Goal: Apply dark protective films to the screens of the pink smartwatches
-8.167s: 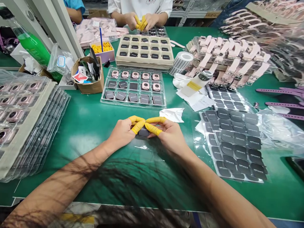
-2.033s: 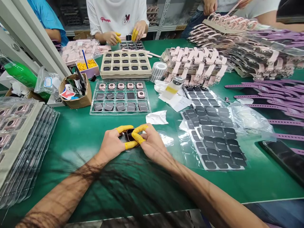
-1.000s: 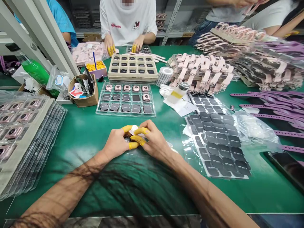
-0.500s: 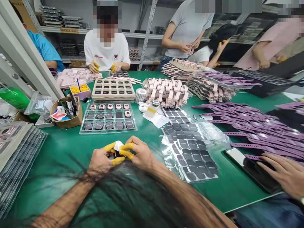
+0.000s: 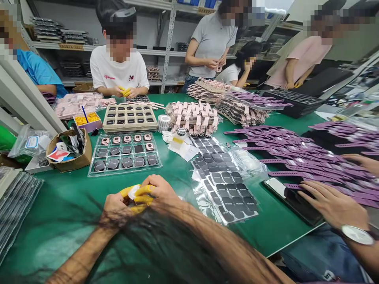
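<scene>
My left hand, with yellow finger cots, is closed around a small watch body that is mostly hidden behind fingers. My right hand, also in yellow finger cots, pinches a crumpled white wipe against the watch. Both hands meet low over the green table. Just beyond them lies a clear plastic tray, holding pink-framed watches along its back row and dark square pieces in most other compartments. To the right of my hands are sheets of black square stickers.
A cardboard box of scraps and stacked trays stand left. Behind are a beige tray, tape roll and pink straps. Right are purple straps, a phone and a co-worker's hand. Other people surround the table.
The camera view has turned slightly right, so the scene sits farther left. My hands stay together, and the wipe has shifted over the watch, which now shows less.
</scene>
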`<state>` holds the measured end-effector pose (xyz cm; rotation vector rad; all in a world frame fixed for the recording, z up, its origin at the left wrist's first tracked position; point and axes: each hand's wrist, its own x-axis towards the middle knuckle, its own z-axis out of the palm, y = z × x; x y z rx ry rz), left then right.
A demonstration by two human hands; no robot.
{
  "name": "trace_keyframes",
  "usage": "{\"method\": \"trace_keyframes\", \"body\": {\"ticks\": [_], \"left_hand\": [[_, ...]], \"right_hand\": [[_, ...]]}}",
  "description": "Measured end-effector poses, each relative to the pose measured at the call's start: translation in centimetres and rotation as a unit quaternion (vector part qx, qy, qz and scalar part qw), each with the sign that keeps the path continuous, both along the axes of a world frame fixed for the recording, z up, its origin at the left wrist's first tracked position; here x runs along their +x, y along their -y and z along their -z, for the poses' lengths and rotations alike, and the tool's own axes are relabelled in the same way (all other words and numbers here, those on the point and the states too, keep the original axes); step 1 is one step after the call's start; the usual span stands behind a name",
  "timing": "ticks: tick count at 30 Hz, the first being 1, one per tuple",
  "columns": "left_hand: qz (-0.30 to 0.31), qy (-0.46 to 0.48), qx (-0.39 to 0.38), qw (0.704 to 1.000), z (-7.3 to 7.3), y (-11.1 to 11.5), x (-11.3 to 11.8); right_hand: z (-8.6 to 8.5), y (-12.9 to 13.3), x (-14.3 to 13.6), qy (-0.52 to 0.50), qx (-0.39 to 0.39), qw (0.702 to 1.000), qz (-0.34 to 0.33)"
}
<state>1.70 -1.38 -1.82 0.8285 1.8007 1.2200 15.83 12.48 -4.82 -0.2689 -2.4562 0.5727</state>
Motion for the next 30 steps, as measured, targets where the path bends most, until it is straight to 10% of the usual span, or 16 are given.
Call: {"method": "trace_keyframes", "body": {"ticks": [16,30], "left_hand": [[0.013,0.022,0.057,0.998,0.8,0.2,0.5],[-0.048,0.049,0.071,0.995,1.4,0.1,0.7]], "right_hand": [[-0.8,-0.2,0.2,-0.079,-0.028,0.995,-0.052],[-0.7,0.0,0.7,-0.109,-0.039,0.990,0.082]]}}
